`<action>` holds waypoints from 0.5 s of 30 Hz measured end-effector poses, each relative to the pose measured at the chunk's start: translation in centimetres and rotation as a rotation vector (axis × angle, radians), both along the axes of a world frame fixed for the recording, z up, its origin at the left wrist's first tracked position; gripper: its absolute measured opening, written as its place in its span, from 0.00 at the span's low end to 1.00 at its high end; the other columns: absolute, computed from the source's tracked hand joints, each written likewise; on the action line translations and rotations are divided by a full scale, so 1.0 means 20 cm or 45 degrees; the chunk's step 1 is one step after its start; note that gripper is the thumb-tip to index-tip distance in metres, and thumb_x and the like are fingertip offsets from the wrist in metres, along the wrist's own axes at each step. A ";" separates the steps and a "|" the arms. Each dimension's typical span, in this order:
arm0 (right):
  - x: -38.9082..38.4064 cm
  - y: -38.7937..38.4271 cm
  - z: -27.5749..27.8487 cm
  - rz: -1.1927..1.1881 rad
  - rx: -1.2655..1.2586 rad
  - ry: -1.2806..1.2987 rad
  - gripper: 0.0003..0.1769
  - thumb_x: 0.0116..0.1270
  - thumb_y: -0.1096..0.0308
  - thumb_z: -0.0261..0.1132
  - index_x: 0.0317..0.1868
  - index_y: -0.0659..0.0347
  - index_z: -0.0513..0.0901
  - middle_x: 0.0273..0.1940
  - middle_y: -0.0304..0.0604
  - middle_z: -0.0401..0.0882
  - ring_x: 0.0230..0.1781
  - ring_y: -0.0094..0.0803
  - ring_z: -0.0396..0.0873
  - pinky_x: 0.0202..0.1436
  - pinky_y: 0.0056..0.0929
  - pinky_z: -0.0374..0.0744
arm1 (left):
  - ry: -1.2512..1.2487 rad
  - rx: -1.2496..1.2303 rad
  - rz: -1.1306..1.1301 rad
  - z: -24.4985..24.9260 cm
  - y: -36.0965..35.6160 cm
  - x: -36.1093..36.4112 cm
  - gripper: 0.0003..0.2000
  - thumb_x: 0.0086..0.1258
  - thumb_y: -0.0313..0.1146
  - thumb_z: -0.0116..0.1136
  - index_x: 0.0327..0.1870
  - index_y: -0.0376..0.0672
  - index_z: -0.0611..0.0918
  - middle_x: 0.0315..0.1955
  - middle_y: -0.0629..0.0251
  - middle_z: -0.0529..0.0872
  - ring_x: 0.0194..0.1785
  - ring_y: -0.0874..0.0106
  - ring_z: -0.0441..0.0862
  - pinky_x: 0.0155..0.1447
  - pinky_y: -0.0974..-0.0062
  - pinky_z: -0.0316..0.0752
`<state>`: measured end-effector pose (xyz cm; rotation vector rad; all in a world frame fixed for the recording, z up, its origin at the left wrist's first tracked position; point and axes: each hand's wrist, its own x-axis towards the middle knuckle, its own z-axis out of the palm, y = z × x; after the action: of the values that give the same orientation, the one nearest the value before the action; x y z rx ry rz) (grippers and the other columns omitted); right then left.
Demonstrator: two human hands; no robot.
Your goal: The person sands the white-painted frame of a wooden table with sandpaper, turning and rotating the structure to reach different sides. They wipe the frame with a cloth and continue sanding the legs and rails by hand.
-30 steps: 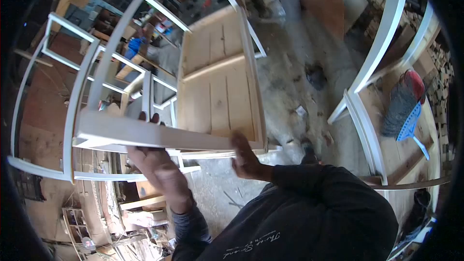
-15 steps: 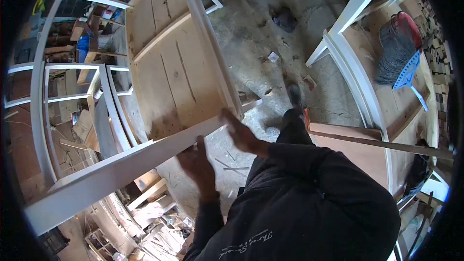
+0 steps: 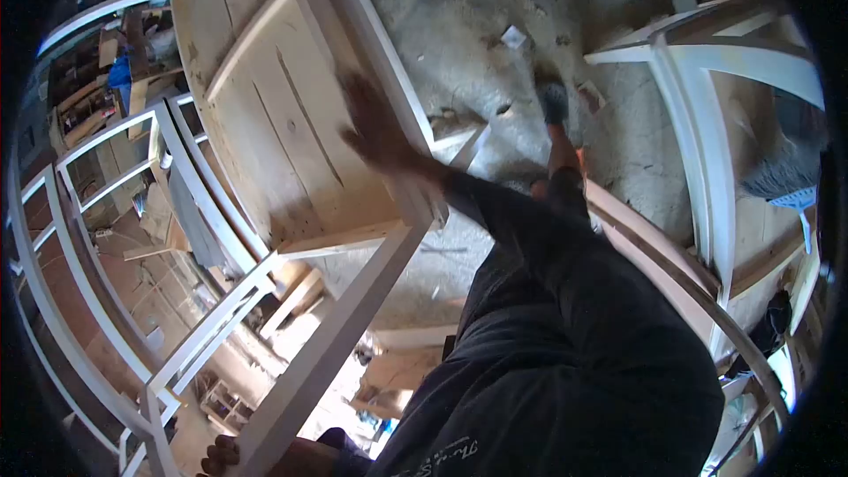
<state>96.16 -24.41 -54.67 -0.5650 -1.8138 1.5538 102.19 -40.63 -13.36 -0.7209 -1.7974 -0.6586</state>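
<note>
A wooden piece of furniture lies with its planked underside (image 3: 291, 115) showing, and a long pale leg (image 3: 340, 336) runs from its near corner toward the bottom of the view. My left hand (image 3: 223, 454) is closed round the lower end of that leg, its fingertips showing on the far side. Over the panel's right side rail is my right hand (image 3: 380, 132), fingers spread and somewhat blurred. Whether it touches the rail I cannot tell.
White frames (image 3: 212, 203) stand at the left over wood scraps. At the right are another wooden piece with white legs (image 3: 707, 159), a blue plastic tool (image 3: 795, 198) and a curved strip (image 3: 698, 296). My foot (image 3: 554, 102) rests on the concrete floor (image 3: 459, 44).
My left hand has moved down to the end of the leg and closed on it. My right hand has moved up along the panel's rail. The leg points more steeply downward, and the view has shifted.
</note>
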 end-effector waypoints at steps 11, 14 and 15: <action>0.17 -0.07 -0.10 0.059 0.075 0.111 0.51 0.73 0.47 0.62 0.81 0.70 0.48 0.81 0.66 0.46 0.82 0.61 0.45 0.85 0.54 0.41 | -0.222 0.208 -0.179 -0.07 0.14 -0.11 0.21 0.80 0.53 0.52 0.54 0.41 0.80 0.37 0.59 0.82 0.41 0.62 0.83 0.43 0.58 0.79; 0.63 -0.43 0.07 0.268 -0.206 0.127 0.51 0.74 0.45 0.60 0.82 0.69 0.46 0.82 0.65 0.41 0.83 0.60 0.38 0.85 0.52 0.39 | -0.223 0.200 -0.226 -0.08 0.13 -0.12 0.21 0.80 0.53 0.52 0.53 0.42 0.80 0.37 0.59 0.82 0.40 0.62 0.83 0.42 0.58 0.79; 0.66 -0.44 0.09 0.276 -0.234 0.137 0.52 0.74 0.44 0.60 0.82 0.68 0.45 0.82 0.64 0.39 0.84 0.59 0.36 0.85 0.52 0.38 | -0.224 0.205 -0.248 -0.08 0.12 -0.11 0.21 0.80 0.53 0.53 0.53 0.42 0.80 0.37 0.59 0.82 0.40 0.63 0.82 0.42 0.58 0.79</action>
<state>109.30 -33.24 -52.91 -0.3686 -1.7069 1.8734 99.92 -38.17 -15.04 -0.7531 -1.8215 -1.0119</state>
